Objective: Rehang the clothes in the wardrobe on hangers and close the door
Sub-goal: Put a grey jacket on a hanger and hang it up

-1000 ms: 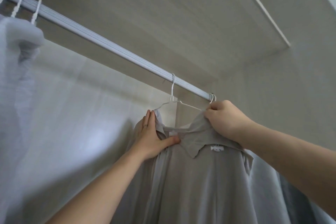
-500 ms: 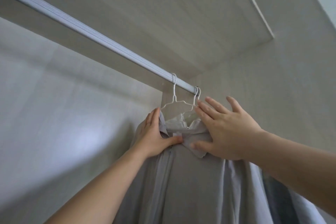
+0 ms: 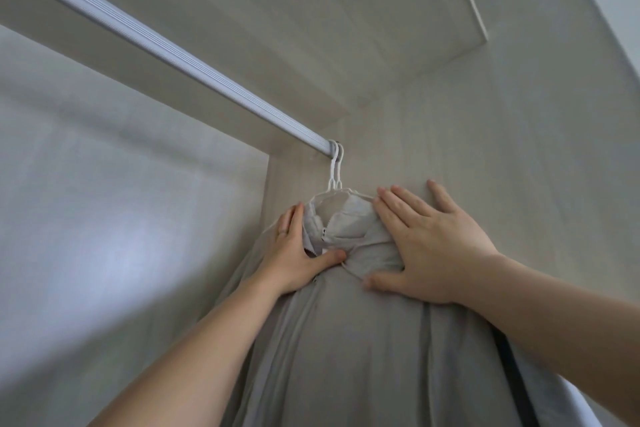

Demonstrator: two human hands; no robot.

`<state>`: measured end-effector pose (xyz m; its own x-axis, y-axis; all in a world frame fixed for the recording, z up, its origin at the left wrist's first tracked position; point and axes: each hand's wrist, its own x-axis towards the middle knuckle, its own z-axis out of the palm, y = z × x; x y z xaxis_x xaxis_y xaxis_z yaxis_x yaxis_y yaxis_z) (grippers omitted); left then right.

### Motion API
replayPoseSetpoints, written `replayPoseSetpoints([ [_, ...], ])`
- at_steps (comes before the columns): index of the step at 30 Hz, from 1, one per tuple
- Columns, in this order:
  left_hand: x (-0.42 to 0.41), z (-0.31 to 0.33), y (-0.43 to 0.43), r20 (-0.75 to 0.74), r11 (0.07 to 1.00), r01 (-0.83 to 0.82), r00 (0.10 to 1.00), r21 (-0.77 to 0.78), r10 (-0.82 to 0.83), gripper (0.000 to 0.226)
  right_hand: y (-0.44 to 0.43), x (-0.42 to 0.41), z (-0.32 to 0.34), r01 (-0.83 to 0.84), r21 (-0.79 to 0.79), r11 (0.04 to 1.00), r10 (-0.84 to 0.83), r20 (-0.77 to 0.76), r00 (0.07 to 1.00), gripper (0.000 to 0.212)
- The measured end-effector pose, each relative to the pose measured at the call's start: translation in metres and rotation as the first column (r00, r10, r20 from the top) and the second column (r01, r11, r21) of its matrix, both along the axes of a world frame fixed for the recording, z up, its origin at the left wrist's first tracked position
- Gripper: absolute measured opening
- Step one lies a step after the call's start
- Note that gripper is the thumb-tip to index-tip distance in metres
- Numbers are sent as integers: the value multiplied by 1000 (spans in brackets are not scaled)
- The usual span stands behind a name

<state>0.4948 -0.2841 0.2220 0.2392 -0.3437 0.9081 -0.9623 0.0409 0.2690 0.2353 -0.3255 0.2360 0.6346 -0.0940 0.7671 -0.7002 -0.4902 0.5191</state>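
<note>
Grey shirt [image 3: 346, 340] on white hanger [image 3: 333, 174], left hand [image 3: 294, 260] flat beside collar, right hand [image 3: 429, 253] spread flat on shoulder.

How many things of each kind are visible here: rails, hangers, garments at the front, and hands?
Rail: 1
White hangers: 2
Grey garment at the front: 1
Hands: 2, the left hand and the right hand
Total: 6
Fabric behind the grey garment is too hidden to count.
</note>
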Motion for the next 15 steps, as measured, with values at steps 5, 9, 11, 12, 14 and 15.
replayPoseSetpoints([
  [5, -3, -3, 6, -13, 999, -19, 1000, 28, 20, 143, -1, 0, -1, -8, -32, 999, 9, 19, 1000, 119],
  [9, -15, -6, 21, -21, 998, -62, 998, 7, 62, 134, 4, -7, -6, -37, 2, 999, 36, 25, 999, 114],
  [11, -23, -13, 30, -8, 992, -129, 992, 4, 129, 132, 5, -17, -13, -66, 44, 997, 64, 44, 997, 112],
  [12, -28, -17, 34, 16, 985, -171, 985, -7, 171, 126, 6, -24, -17, -79, 60, 995, 76, 55, 996, 108],
  [14, -41, -29, 43, 79, 962, -270, 959, -48, 273, 107, 6, -40, -29, -100, 79, 992, 94, 79, 992, 100],
  [15, -50, -36, 48, 106, 948, -310, 943, -66, 316, 98, 7, -49, -36, -108, 80, 991, 100, 96, 990, 96],
])
